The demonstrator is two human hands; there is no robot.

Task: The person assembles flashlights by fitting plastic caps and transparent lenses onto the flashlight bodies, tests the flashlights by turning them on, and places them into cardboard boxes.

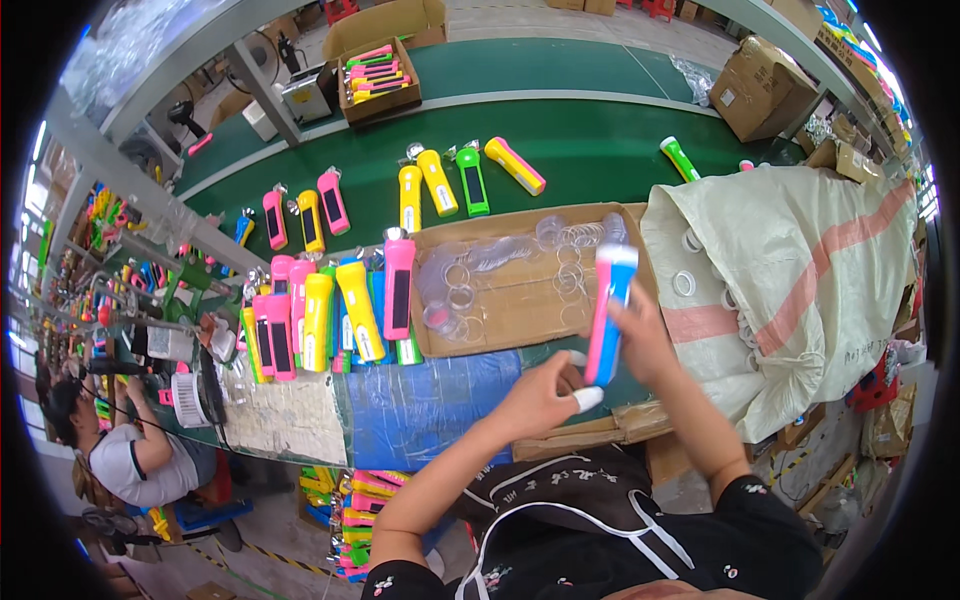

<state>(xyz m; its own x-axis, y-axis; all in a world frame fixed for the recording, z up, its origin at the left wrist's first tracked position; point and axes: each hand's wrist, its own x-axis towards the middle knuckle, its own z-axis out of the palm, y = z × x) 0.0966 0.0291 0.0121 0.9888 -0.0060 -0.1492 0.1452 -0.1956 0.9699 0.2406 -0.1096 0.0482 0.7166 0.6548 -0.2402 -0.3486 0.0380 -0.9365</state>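
Pink-and-blue flashlight [608, 320] sits btwn the two hands, at the near R corner of the cardboard tray [515, 315]. Long axis runs roughly away from the person: white head [617, 256] at the far end, leaning a touch R, tail end pointing back at the body. R hand [645, 335] is on it — fingers closed round the blue side, about mid-body, coming in from the R. So head lies beyond the R grip, tail on the near side of it.

L hand [548, 398] is the closer one to the tail: fingers curled just L of it, w/ white finger covers [588, 399] on two tips. Can't tell if L is gripping the tail, touching it or only next to it; the fingertips overlap it in this view.

Around: clear rings [461, 297] & clear discs [503, 253] in the tray, a pale woven sack [830, 290] to the R w/ white rings [684, 284] on it, and a cluster of flashlights off L — nearest a pink one [398, 285] by the tray's L edge.
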